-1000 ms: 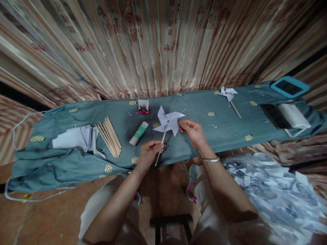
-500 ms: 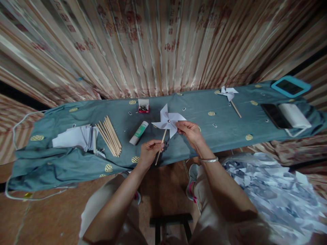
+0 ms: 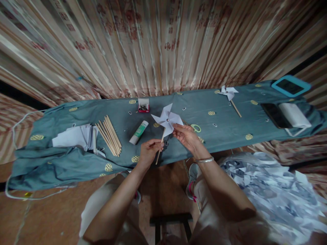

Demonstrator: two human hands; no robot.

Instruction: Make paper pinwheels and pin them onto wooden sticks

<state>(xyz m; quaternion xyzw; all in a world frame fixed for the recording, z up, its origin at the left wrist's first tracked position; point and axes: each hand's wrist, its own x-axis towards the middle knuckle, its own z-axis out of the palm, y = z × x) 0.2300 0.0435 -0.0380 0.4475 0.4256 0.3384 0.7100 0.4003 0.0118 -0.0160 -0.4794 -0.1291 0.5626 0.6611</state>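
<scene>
A white paper pinwheel (image 3: 167,117) with a round metal pin at its centre stands over the middle of the table, its wooden stick slanting down to the left. My left hand (image 3: 150,152) is closed round the stick, pinching it between thumb and fingers. With bent fingers, my right hand (image 3: 186,136) grips the lower right blade of the pinwheel. Partly hidden behind that hand lie scissors with a yellow-green handle (image 3: 196,128). Left of the pinwheel are a green and white glue stick (image 3: 139,132) and an open red box of metal pins (image 3: 143,108).
Several wooden sticks (image 3: 109,136) and stacked white paper (image 3: 74,137) lie on the left of the cloth-covered table (image 3: 199,98). A second pinwheel (image 3: 228,92), a dark phone (image 3: 275,115) and a blue-framed tablet (image 3: 291,86) are rightward. Paper scraps (image 3: 270,190) fill a bag below.
The pinwheel's blades have turned, and my right hand has moved slightly left and down with a blade. The scissors' handle has come into view behind it. My left hand stays put.
</scene>
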